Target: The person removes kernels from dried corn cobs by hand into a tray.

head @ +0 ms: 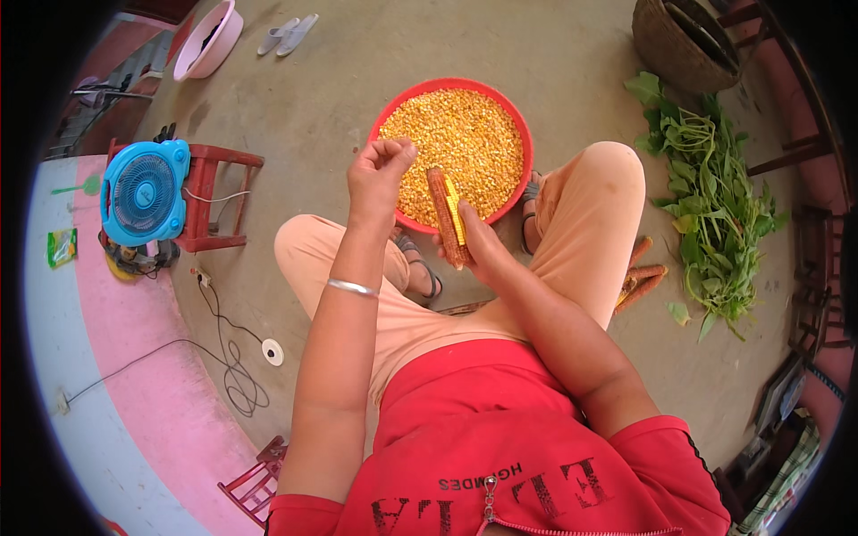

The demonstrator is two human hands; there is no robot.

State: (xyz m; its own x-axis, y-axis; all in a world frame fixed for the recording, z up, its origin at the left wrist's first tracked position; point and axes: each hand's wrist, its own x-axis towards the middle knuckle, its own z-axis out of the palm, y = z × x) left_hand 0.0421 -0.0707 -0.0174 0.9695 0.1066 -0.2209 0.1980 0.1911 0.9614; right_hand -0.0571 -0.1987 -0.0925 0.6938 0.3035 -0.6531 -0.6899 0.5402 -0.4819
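Observation:
A corn cob [448, 218] is held in my right hand [472, 238] over the near rim of a red round basin [527, 157]. Much of the cob shows bare and reddish brown, while rows of yellow kernels remain along its right side. Loose corn kernels [462, 134] fill the basin, which stands on the floor between my feet. My left hand [385, 167] is above the basin's left edge, apart from the cob, with curled fingers and the thumb close to the index finger. Nothing shows in it, though the inside of its grasp is hidden. A silver bracelet circles the left wrist.
Bare cobs [642, 281] lie beside my right knee, near leafy green stalks [714, 221] and a woven basket [647, 47]. At left are a blue fan [144, 194], a red wooden stool [221, 157] and loose cable [234, 368]. Slippers [288, 35] and a pink tub [231, 37] stand farther off.

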